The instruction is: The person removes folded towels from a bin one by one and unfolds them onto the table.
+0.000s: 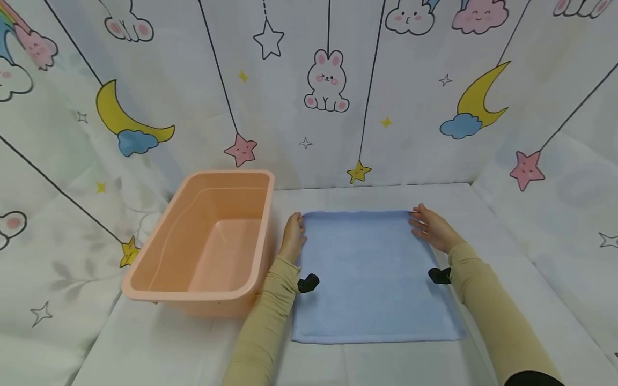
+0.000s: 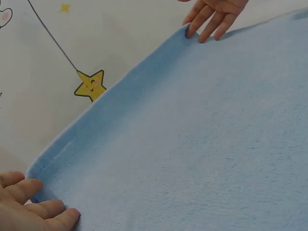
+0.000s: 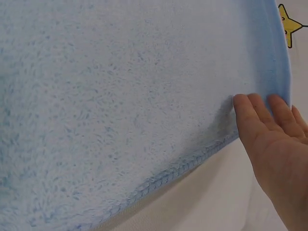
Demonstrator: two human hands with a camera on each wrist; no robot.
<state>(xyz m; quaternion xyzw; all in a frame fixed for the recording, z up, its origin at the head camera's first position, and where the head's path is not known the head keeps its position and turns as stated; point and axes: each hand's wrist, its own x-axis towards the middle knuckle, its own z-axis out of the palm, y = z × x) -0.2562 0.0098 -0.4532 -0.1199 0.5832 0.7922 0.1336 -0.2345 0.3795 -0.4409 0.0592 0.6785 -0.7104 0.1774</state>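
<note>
A light blue towel (image 1: 369, 279) lies spread on the white table, its far edge slightly raised in the left wrist view. My left hand (image 1: 292, 238) is at the towel's far left corner, its relaxed fingers (image 2: 45, 209) touching the cloth. At the far right corner is my right hand (image 1: 436, 229), palm turned inward. In the right wrist view its straight fingers (image 3: 260, 115) rest against the towel near the hem, one of them beyond the edge. The right thumb is hidden there.
A peach plastic basin (image 1: 263, 230) stands on the table left of the towel, close beside my left forearm. White cloth walls (image 1: 289, 107) printed with moons, stars and rabbits surround the white table (image 1: 410, 364) at the back and sides.
</note>
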